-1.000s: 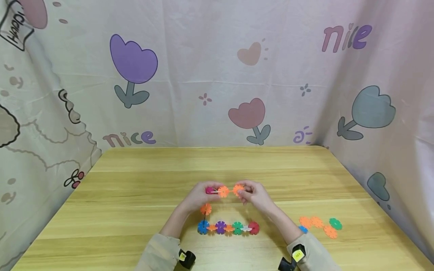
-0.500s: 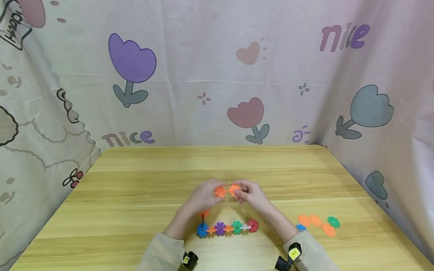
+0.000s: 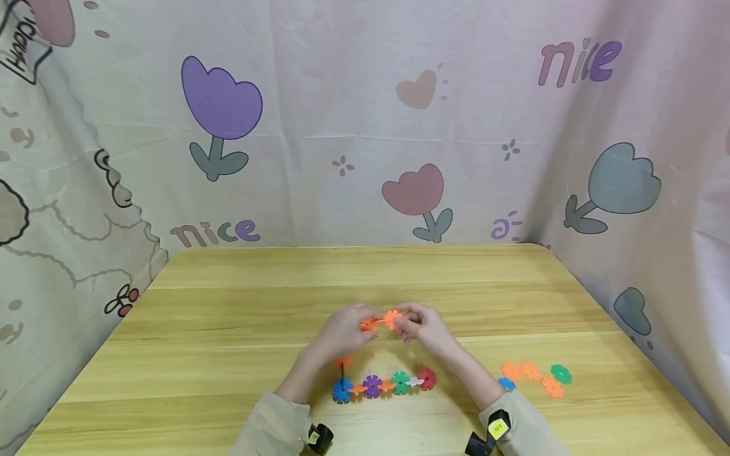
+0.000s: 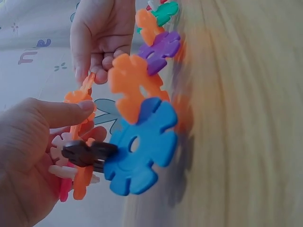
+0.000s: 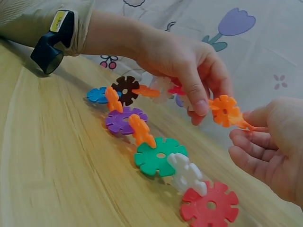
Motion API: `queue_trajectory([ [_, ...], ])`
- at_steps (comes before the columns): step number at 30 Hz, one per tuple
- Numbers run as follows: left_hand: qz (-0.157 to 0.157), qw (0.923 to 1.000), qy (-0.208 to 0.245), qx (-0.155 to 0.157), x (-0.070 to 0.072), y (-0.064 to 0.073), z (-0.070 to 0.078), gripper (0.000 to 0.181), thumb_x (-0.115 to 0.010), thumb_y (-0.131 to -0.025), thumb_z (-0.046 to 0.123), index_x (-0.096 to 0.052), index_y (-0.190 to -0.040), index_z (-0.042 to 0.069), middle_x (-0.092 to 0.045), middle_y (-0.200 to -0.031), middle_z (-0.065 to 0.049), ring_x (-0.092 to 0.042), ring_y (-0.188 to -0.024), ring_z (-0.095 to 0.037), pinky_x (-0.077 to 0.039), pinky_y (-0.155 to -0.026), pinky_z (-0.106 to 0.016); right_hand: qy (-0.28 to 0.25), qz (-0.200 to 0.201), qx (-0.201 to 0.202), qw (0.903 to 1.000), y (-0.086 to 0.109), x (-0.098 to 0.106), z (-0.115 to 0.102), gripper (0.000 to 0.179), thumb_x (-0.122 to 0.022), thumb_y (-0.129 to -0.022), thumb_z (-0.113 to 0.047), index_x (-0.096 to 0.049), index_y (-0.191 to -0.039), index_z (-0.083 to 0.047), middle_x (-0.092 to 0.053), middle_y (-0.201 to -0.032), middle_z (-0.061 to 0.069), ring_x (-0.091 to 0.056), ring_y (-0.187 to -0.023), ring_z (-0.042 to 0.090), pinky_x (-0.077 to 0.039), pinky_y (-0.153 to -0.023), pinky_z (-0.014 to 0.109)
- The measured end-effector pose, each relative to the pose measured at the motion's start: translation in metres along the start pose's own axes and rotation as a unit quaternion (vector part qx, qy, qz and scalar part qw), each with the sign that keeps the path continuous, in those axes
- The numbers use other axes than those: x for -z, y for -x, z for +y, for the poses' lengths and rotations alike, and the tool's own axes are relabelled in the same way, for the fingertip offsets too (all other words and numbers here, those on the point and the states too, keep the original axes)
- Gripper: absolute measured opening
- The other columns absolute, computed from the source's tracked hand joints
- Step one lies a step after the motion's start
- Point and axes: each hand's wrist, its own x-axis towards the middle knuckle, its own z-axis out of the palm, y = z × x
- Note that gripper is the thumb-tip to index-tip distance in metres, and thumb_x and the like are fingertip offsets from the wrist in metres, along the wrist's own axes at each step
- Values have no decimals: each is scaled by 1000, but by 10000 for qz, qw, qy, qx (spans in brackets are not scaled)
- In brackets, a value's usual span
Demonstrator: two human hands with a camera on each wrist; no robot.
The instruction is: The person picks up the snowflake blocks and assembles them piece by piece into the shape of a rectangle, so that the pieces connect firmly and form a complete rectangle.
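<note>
A chain of slotted plastic flower discs bends between my hands. My left hand [image 3: 342,330] pinches an orange disc [image 4: 78,98] in it, thumb on top. In the left wrist view a pink disc [image 4: 65,189] and whitish discs sit against the palm. My right hand [image 3: 431,330] pinches another orange disc [image 3: 391,318] at the chain's end, joined to the left one. A brown disc [image 4: 84,152] links the held part to a blue disc [image 3: 342,391]. From there the near row runs right: orange, purple [image 3: 372,386], orange, green [image 3: 400,382], white [image 5: 186,173], red [image 3: 426,379].
Loose discs lie on the wooden table [image 3: 228,304] at the right: several orange ones [image 3: 530,371], a green one [image 3: 561,373] and a blue one [image 3: 506,384] by the right sleeve. A printed curtain [image 3: 319,126] hangs behind the table.
My left hand has shifted right along the chain and now covers the magenta disc seen earlier. The right hand moved slightly left, and the left-held orange disc turned more edge-on.
</note>
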Motion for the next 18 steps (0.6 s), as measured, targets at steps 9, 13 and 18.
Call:
queue_trajectory([
  [9,-49,10000,-9,26,1,2,-3,28,-68,-84,11,-66,-111,6,-64,-111,-7,-59,-104,-23,-48,-86,-38,347,269,-3,9990,18,21,1,37,-58,-91,-11,-51,-121,9,-61,-89,24,-59,-75,31,-53,-66,37],
  [13,-102,9999,-33,132,2,3,-3,29,-68,-84,12,-65,-112,7,-63,-113,-7,-57,-107,-23,-47,-88,-38,608,491,-100,9969,33,35,2,39,-60,-90,-12,-51,-121,8,-61,-91,22,-58,-73,29,-51,-63,31],
  [18,-101,9998,-85,168,2,2,-4,29,-68,-84,14,-66,-112,7,-64,-113,-6,-57,-107,-23,-47,-87,-38,898,729,-205,9931,53,56,9,39,-61,-90,-14,-52,-120,9,-61,-92,20,-59,-73,25,-50,-64,28],
])
